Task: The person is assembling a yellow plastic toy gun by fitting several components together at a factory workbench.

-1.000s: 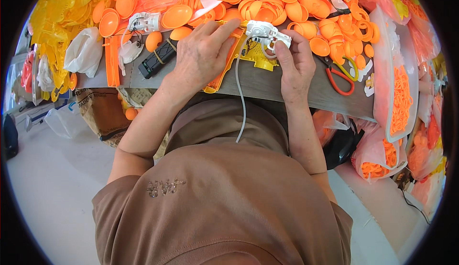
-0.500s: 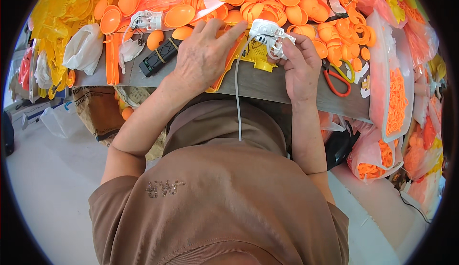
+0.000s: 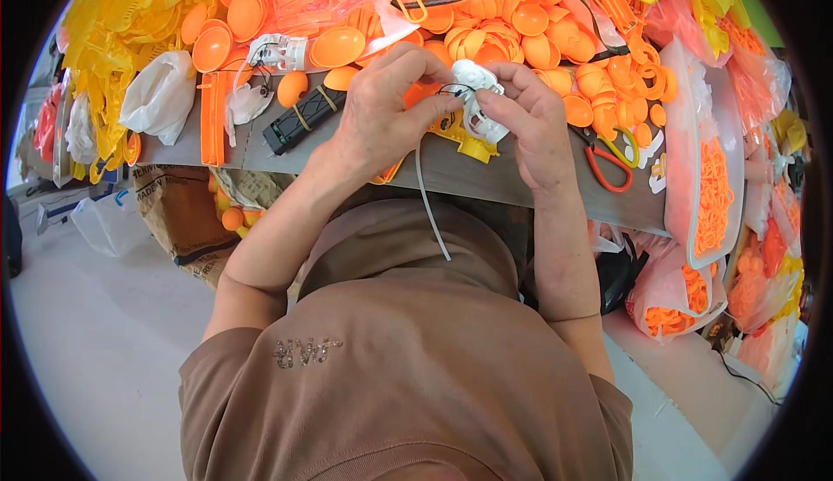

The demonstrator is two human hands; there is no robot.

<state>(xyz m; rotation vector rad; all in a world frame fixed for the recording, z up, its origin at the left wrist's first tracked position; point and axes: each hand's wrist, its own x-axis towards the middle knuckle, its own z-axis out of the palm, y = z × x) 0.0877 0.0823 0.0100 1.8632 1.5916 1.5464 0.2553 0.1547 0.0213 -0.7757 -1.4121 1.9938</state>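
Observation:
My right hand point(image 3: 540, 130) grips a white plastic mechanism point(image 3: 477, 99) between thumb and fingers, holding it above the table edge. Thin black wires point(image 3: 456, 89) run from it toward my left hand point(image 3: 386, 112), whose thumb and forefinger are pinched on them. From beneath the left hand a pale flexible cord point(image 3: 424, 188) hangs down in front of my shirt. Under both hands lies a yellow plastic housing point(image 3: 473, 146), partly covered, with an orange part beside it. My left fingertips hide where the cord and wires meet.
Left of my hands lie a black banded bar point(image 3: 304, 120), another white mechanism point(image 3: 279, 52) and an orange strip point(image 3: 213, 117). Scissors point(image 3: 609, 169) with red and green handles rest at right. Orange cups point(image 3: 490, 43) are heaped behind. A tub point(image 3: 685, 160) of orange rings stands far right.
My left hand has moved from spread fingers beside the housing to a pinch at the wires. The right hand has turned the white mechanism more upright. The cord's lower end has swung slightly right.

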